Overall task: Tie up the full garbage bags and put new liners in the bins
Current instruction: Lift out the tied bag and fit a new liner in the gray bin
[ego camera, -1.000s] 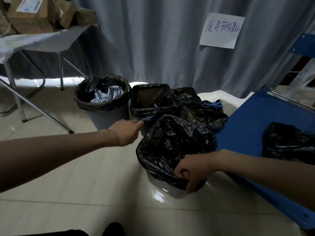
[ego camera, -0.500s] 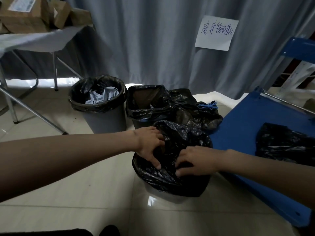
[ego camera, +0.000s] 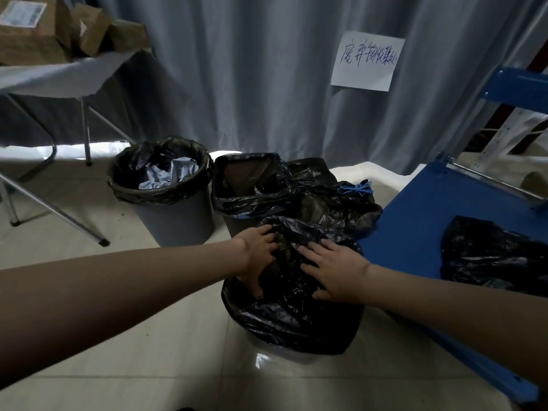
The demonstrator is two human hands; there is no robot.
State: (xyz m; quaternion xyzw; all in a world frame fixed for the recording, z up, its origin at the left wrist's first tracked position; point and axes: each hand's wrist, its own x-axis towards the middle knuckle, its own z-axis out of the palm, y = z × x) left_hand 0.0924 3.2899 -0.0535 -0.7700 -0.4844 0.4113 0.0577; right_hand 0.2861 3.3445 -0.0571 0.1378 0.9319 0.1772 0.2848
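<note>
Left hand: the left hand [ego camera: 256,256] lay on the near liner [ego camera: 292,295], fingers spread and pressing into the plastic at the left side of the bin mouth; nothing was pinched or gripped.
Right hand: the right hand [ego camera: 336,272] lay flat on the same liner just beside the left, fingers straight, palm down on the bunched plastic.
Change, left: a second earlier this hand was out at the rim of the square middle bin [ego camera: 237,229]; it had since come across onto the near liner.
Change, right: a second earlier it was pinching the liner's folded edge at the front rim; it had since let go and moved to the top.
Meaning: judged as pushing the fresh liner down into the near bin [ego camera: 284,355] to seat it and drive out air; the edge already hung over the rim all round the visible side, so this bin looked nearly done.
Middle bin: lined, its liner [ego camera: 261,185] open and slack.
Round bin: the round grey bin [ego camera: 175,212], left of the middle one, held crumpled pale waste; its bag [ego camera: 161,194] was not yet tied, so work probably remained there.
Tied bag: a black bag [ego camera: 335,203] with a blue tie [ego camera: 357,187] sat behind the near bin.
Blue cart: the blue platform [ego camera: 421,232] carried another black bag [ego camera: 495,253], whether spare or full I could not tell.
</note>
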